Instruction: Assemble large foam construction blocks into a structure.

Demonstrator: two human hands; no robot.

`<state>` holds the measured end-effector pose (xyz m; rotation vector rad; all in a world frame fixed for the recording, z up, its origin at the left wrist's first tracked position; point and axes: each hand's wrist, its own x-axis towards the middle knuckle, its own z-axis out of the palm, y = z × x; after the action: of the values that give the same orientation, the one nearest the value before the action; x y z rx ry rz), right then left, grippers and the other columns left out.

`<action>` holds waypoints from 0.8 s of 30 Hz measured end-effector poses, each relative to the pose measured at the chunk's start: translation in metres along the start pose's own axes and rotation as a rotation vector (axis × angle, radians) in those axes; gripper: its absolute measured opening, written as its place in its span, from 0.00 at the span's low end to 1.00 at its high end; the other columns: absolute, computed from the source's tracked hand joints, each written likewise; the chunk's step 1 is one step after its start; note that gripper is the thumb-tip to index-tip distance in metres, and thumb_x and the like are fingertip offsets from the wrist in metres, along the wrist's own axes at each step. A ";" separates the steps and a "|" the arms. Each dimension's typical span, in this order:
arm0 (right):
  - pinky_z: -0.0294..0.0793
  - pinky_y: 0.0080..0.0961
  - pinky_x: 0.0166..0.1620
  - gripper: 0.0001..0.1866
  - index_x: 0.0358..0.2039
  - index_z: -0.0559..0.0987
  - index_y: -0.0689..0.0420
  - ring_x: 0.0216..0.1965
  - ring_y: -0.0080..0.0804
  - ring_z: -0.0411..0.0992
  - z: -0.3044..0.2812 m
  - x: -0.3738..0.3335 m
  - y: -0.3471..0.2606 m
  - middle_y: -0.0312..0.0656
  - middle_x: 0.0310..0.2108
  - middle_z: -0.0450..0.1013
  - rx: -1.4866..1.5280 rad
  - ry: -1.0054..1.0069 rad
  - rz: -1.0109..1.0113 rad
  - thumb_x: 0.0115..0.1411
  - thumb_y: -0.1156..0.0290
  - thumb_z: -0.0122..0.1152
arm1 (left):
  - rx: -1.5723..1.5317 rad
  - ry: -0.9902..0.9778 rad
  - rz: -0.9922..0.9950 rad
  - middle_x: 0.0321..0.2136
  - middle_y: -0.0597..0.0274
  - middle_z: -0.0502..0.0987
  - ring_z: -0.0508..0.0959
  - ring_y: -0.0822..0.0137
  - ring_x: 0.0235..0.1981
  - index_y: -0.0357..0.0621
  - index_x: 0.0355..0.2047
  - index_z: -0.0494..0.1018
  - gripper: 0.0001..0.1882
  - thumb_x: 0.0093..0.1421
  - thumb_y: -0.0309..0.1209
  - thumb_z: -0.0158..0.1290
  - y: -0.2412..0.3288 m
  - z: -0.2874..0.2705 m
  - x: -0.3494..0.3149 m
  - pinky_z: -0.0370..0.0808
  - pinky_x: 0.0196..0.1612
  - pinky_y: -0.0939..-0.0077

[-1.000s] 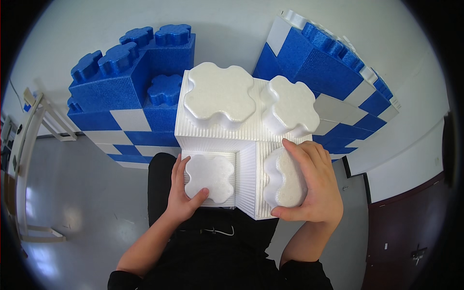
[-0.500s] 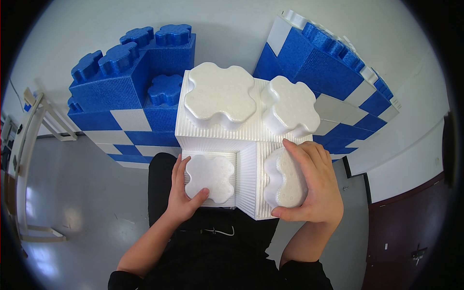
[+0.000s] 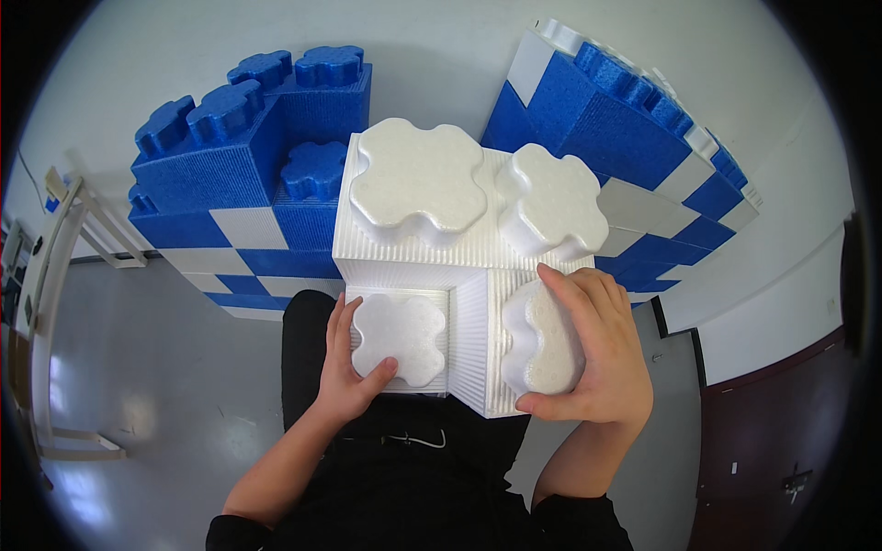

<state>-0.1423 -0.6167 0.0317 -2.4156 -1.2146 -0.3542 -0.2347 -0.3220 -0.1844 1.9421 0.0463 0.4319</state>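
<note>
Head view: grasping white block (image 3: 469, 340) by near knobs (image 3: 409, 331) with left hand (image 3: 347, 378) and right hand (image 3: 611, 354); apparently steadying, next likely needing even support

Looks like moulded plastic foam in the white block (image 3: 469, 275), finely ribbed along its near edge and inner walls, smoother and faintly speckled, with a soft satin sheen, on its lobed studs (image 3: 418, 179). Shows similar foam in the left stack (image 3: 253, 197) and right stack (image 3: 625, 138), grooved and fairly matt on the sides, shinier on the blue studs (image 3: 228, 108) along the left stack's top edge. Gleams smooth and hard across the grey floor (image 3: 184, 386) towards its left edge. Appears matt on the pale wall (image 3: 432, 64), soft and matt in the black cloth trousers (image 3: 307, 354) and sleeves (image 3: 581, 522). Seems smooth on the red-brown door (image 3: 758, 436), with metal at the handle (image 3: 796, 479).
</note>
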 end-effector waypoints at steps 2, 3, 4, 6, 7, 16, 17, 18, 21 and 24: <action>0.63 0.49 0.61 0.62 0.66 0.75 0.62 0.55 0.55 0.70 -0.002 0.000 -0.001 0.51 0.52 0.73 -0.009 -0.011 0.006 0.29 0.41 0.81 | -0.001 -0.004 0.003 0.77 0.30 0.45 0.55 0.34 0.77 0.43 0.77 0.51 0.54 0.60 0.51 0.66 0.002 0.000 0.000 0.58 0.75 0.43; 0.62 0.49 0.61 0.64 0.66 0.75 0.62 0.56 0.55 0.70 -0.003 0.000 -0.001 0.51 0.52 0.73 -0.017 -0.022 0.012 0.29 0.39 0.81 | 0.027 0.014 0.001 0.76 0.31 0.46 0.55 0.34 0.76 0.44 0.77 0.52 0.53 0.60 0.49 0.67 0.006 0.001 0.000 0.59 0.74 0.43; 0.62 0.49 0.61 0.64 0.66 0.75 0.62 0.56 0.55 0.70 -0.004 0.001 -0.001 0.51 0.52 0.73 -0.018 -0.021 0.010 0.29 0.39 0.81 | 0.057 0.035 -0.001 0.76 0.31 0.48 0.56 0.33 0.76 0.44 0.77 0.53 0.52 0.59 0.48 0.67 0.010 0.000 0.000 0.60 0.74 0.43; 0.61 0.51 0.63 0.69 0.69 0.72 0.63 0.59 0.57 0.67 -0.006 0.001 -0.002 0.54 0.54 0.71 -0.047 -0.084 0.004 0.28 0.32 0.80 | 0.203 0.080 0.101 0.74 0.36 0.54 0.59 0.37 0.75 0.43 0.75 0.58 0.48 0.59 0.45 0.67 0.020 -0.002 0.001 0.60 0.74 0.45; 0.61 0.51 0.63 0.69 0.69 0.72 0.63 0.59 0.57 0.67 -0.006 0.002 -0.001 0.54 0.54 0.71 -0.050 -0.083 0.001 0.28 0.32 0.80 | 0.350 0.123 0.200 0.72 0.41 0.60 0.62 0.41 0.73 0.43 0.73 0.63 0.45 0.58 0.42 0.66 0.025 -0.003 0.002 0.60 0.73 0.47; 0.60 0.53 0.66 0.70 0.77 0.58 0.64 0.62 0.60 0.64 -0.021 0.010 -0.007 0.58 0.57 0.65 -0.161 -0.332 -0.023 0.36 0.55 0.88 | 0.651 -0.120 0.495 0.59 0.54 0.74 0.72 0.47 0.63 0.47 0.58 0.77 0.27 0.58 0.36 0.63 0.075 0.029 0.045 0.60 0.71 0.38; 0.61 0.52 0.66 0.68 0.76 0.59 0.63 0.62 0.60 0.64 -0.022 0.012 -0.007 0.58 0.57 0.66 -0.153 -0.337 -0.008 0.37 0.58 0.87 | 0.673 -0.107 0.467 0.59 0.54 0.74 0.72 0.48 0.63 0.46 0.58 0.77 0.27 0.58 0.37 0.63 0.074 0.032 0.047 0.59 0.72 0.38; 0.62 0.51 0.66 0.65 0.75 0.60 0.63 0.61 0.60 0.64 -0.022 0.014 -0.007 0.58 0.56 0.66 -0.144 -0.341 0.007 0.37 0.61 0.86 | 0.669 -0.105 0.471 0.59 0.54 0.74 0.72 0.48 0.63 0.46 0.58 0.77 0.27 0.58 0.37 0.63 0.074 0.034 0.047 0.59 0.72 0.38; 0.64 0.49 0.65 0.63 0.74 0.62 0.63 0.61 0.60 0.65 -0.024 0.019 -0.008 0.58 0.56 0.67 -0.134 -0.382 0.019 0.38 0.64 0.85 | 0.739 -0.092 0.435 0.60 0.55 0.73 0.71 0.50 0.62 0.45 0.60 0.75 0.29 0.59 0.40 0.61 0.072 0.033 0.043 0.58 0.71 0.34; 0.66 0.48 0.65 0.61 0.73 0.63 0.63 0.60 0.59 0.66 -0.030 0.023 -0.011 0.58 0.56 0.68 -0.168 -0.397 0.010 0.38 0.66 0.84 | 0.782 -0.076 0.418 0.60 0.56 0.72 0.72 0.51 0.62 0.45 0.61 0.74 0.30 0.59 0.42 0.61 0.073 0.031 0.044 0.57 0.70 0.29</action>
<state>-0.1393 -0.6085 0.0698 -2.7242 -1.3807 0.0348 -0.1964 -0.3690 -0.1171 2.7509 -0.2855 0.6827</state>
